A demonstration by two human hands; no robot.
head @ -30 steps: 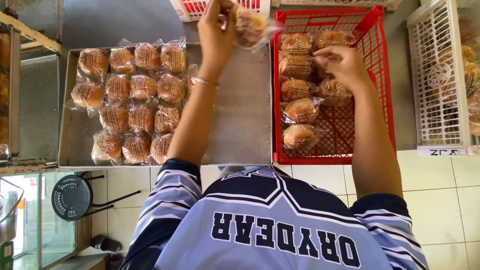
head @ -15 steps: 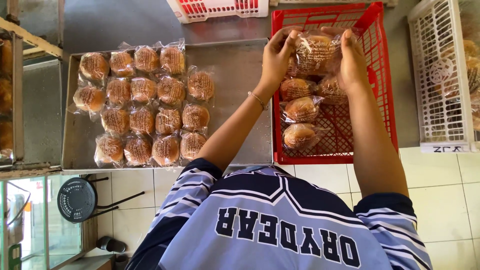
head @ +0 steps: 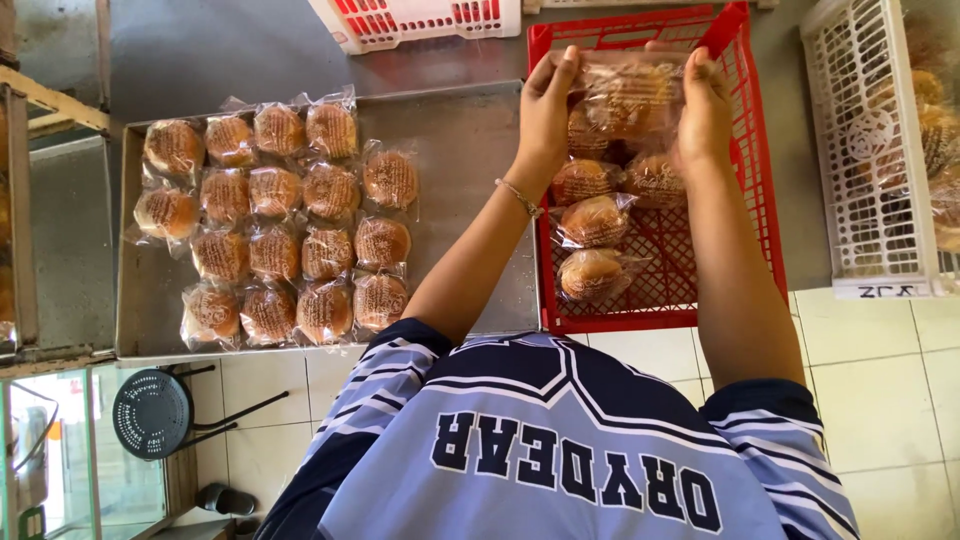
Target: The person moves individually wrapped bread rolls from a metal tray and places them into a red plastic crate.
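Wrapped bun: a round, golden-brown bun (head: 628,100) sealed in clear, crinkly, glossy film is being held up over the far half of the red crate, between both hands.
Left hand: the left hand (head: 545,110) is gripping the left edge of the wrapper, fingers stretched upward and closed on the film; a thin bracelet is sitting on the wrist.
Right hand: the right hand (head: 705,110) is pinching the right edge of the same wrapper, so the two hands are standing apart with the bun clamped between them.
Red crate: a rectangular plastic crate (head: 760,200) with lattice walls and a mesh floor is sitting on the table, its near edge just beside the table's near edge.
Buns in crate: several more wrapped buns (head: 592,275) are lying in a loose column along the crate's left side, domed and shiny.
Metal tray: a flat, dull grey steel tray (head: 465,150) is lying left of the crate, touching or nearly touching it.
Buns on tray: wrapped buns (head: 275,250) with ridged brown tops are lying in neat rows over the tray's left half.
White crates: a white lattice crate (head: 860,170) is standing at the table's right edge, holding wrapped bread; another red-and-white one (head: 420,20) is sitting at the far edge.
Floor: pale square tiles (head: 880,370) are showing below, smooth and glazed.
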